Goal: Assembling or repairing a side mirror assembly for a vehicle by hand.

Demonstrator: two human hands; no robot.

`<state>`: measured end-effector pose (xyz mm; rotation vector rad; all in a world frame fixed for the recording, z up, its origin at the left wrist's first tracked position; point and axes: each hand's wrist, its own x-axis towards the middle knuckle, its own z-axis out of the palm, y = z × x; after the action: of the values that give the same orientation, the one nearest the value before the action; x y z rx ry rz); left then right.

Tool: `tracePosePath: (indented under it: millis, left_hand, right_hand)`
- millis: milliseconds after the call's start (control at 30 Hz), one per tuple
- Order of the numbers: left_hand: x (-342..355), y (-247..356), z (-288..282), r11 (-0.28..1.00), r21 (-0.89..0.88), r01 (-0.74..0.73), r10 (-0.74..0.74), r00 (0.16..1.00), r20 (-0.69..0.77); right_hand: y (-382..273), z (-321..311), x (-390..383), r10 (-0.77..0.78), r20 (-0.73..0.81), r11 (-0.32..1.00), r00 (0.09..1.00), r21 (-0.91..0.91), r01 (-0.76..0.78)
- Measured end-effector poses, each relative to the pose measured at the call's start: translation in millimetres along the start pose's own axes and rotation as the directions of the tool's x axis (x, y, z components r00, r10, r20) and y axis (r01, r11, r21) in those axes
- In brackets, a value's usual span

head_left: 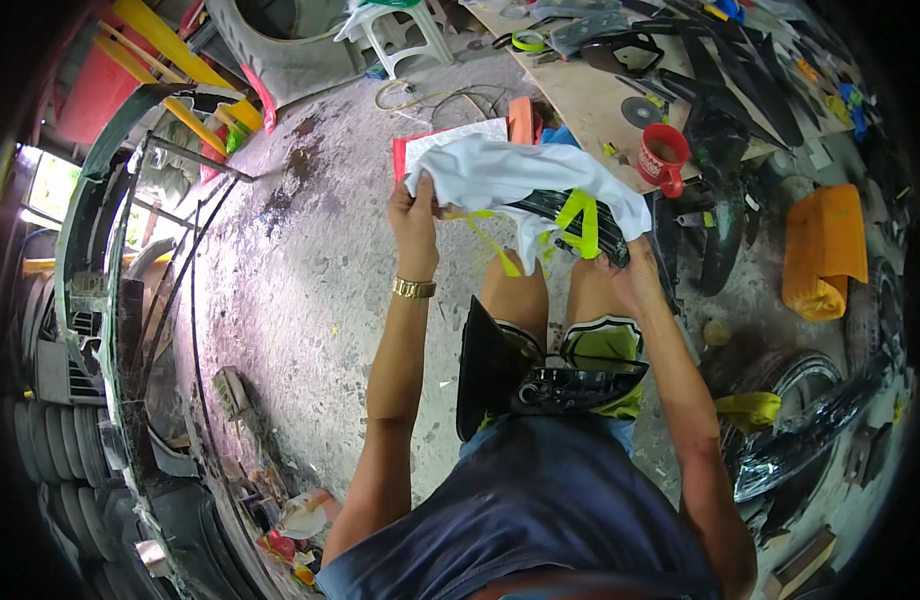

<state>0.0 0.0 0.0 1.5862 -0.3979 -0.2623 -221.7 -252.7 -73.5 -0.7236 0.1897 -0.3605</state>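
Note:
A white cloth [500, 165] hangs stretched between my two hands, in front of my knees. My left hand [415, 205] is closed on its left end, thumb on top. Under the cloth's right side lies a ribbed black part [550, 208] with strips of yellow-green tape [580, 225]; the cloth hides much of it. My right hand [635, 275] grips the right end of this black part, where the cloth also hangs down. Across my lap rests a black part that looks like a car side mirror housing [560, 385].
On the right, a board table [570, 95] carries a red mug [663, 155], tape rolls and black plastic parts. An orange roll [825, 250] and a tire [795, 380] lie beside me. A metal frame [130, 300] stands left; a white stool [405, 40] is ahead.

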Motion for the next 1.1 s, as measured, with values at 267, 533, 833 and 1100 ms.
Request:
tracePosePath:
  millis: [267,533,833,1100]
  left_hand:
    - [-15.3,-19.4,33.0,0.747,-0.618,0.245,-0.178,0.969,0.168]
    - [29.1,-21.4,-1.5,0.751,-0.658,0.045,-0.05,0.999,0.012]
    - [105.6,24.4,12.5,0.833,-0.551,0.041,0.049,0.988,0.148]
    - [215.9,75.1,112.2,0.787,-0.616,-0.03,0.146,0.979,0.139]
  right_hand:
    - [-1.5,12.9,-19.2,0.0,-0.104,0.998,0.995,0.063,0.007]
    - [-33.5,9.1,-33.1,0.12,-0.065,0.983,0.991,0.149,-0.109]
    - [-64.5,-25.5,-73.9,0.04,-0.077,0.992,0.996,0.125,-0.03]
    - [-82.9,-21.1,-104.3,-0.04,-0.522,0.992,0.852,0.078,0.094]
